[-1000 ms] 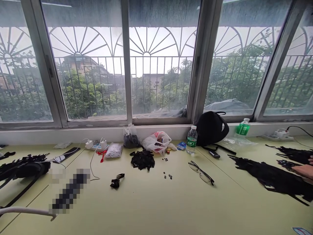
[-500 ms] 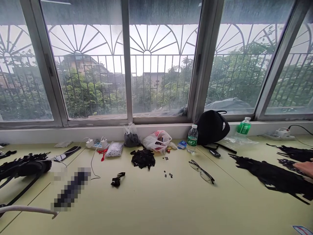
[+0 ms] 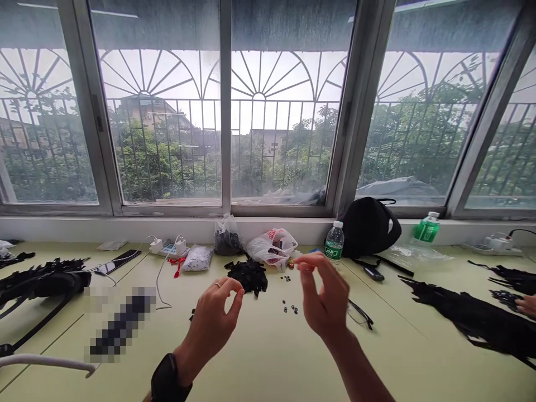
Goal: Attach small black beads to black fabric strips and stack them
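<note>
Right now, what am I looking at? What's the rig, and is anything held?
No machine here: this is one picture from a camera worn on a person's head, looking forward and down. The two bare hands are the person's own: the left hand and the right hand. Neither clearly holds anything. On the pale green table lie a pile of black cut pieces, small dark beads, a white plastic bag and a water bottle. At the right edge is another person's hand.
</note>
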`<state>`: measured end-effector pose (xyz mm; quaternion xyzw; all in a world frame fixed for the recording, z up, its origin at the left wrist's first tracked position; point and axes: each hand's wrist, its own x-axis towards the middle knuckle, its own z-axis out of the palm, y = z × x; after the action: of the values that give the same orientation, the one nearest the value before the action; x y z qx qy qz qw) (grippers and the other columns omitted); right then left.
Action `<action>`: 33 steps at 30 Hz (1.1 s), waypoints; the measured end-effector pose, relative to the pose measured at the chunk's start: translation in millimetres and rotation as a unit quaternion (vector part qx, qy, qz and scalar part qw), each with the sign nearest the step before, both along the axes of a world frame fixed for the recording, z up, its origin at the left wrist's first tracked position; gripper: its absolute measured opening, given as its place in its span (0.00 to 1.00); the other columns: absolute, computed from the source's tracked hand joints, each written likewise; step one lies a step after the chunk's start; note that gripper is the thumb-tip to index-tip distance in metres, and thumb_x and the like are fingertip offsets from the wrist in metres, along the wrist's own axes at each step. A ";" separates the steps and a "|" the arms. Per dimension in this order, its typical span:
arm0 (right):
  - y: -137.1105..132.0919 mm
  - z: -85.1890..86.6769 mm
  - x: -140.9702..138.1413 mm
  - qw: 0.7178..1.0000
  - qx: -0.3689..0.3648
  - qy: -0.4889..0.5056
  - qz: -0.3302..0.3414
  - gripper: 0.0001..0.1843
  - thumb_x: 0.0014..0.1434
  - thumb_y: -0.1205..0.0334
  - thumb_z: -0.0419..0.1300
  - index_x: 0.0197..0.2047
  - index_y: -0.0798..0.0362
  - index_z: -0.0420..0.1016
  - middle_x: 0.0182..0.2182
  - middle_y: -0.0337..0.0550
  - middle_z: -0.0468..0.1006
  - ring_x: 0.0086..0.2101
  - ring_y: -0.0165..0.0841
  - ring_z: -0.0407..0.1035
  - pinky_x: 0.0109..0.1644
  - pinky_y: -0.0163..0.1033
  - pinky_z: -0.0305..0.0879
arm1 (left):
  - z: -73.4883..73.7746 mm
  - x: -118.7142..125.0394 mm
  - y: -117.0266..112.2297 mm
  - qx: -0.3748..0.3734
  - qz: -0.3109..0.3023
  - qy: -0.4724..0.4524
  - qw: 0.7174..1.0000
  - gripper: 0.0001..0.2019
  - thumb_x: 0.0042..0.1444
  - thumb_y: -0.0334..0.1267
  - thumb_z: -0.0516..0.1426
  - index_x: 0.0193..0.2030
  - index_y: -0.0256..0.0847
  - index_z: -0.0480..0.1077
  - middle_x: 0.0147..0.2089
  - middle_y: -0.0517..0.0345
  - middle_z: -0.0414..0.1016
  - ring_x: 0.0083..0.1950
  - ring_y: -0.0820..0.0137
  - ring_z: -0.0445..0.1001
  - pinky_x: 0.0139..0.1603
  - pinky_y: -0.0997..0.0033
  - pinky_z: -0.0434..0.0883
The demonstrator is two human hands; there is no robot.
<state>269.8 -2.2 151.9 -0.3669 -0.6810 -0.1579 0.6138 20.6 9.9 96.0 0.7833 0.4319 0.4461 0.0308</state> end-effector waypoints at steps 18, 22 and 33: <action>144.1 -153.1 -52.7 0.898 -0.375 -0.200 -0.114 0.04 0.63 0.66 0.61 0.37 0.52 0.78 0.39 0.47 0.79 0.41 0.38 0.73 0.42 0.36 0.61 | -85.0 14.7 103.0 -0.110 0.026 0.077 0.991 0.06 0.62 0.35 0.57 0.39 0.44 0.76 0.43 0.54 0.80 0.45 0.62 0.76 0.44 0.67 0.65; 144.8 -149.3 -55.3 0.919 -0.341 -0.157 -0.121 0.08 0.64 0.69 0.56 0.37 0.52 0.76 0.38 0.45 0.79 0.40 0.36 0.73 0.41 0.35 0.61 | -86.7 9.4 107.1 -0.091 0.017 -0.013 0.996 0.07 0.61 0.37 0.57 0.42 0.45 0.77 0.41 0.54 0.81 0.42 0.61 0.76 0.43 0.65 0.66; 130.0 -144.1 -36.8 0.868 -0.400 0.126 0.265 0.13 0.60 0.51 0.61 0.38 0.54 0.75 0.23 0.37 0.75 0.23 0.33 0.71 0.27 0.35 0.67 | -81.2 21.3 104.9 -0.261 -0.168 -0.222 0.924 0.24 0.59 0.57 0.61 0.52 0.42 0.80 0.50 0.48 0.83 0.47 0.59 0.77 0.43 0.66 0.70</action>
<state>233.0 127.8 7.9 -0.4036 -0.6741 0.3442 0.5140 41.9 114.9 14.9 0.6893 0.3770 0.4687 0.4038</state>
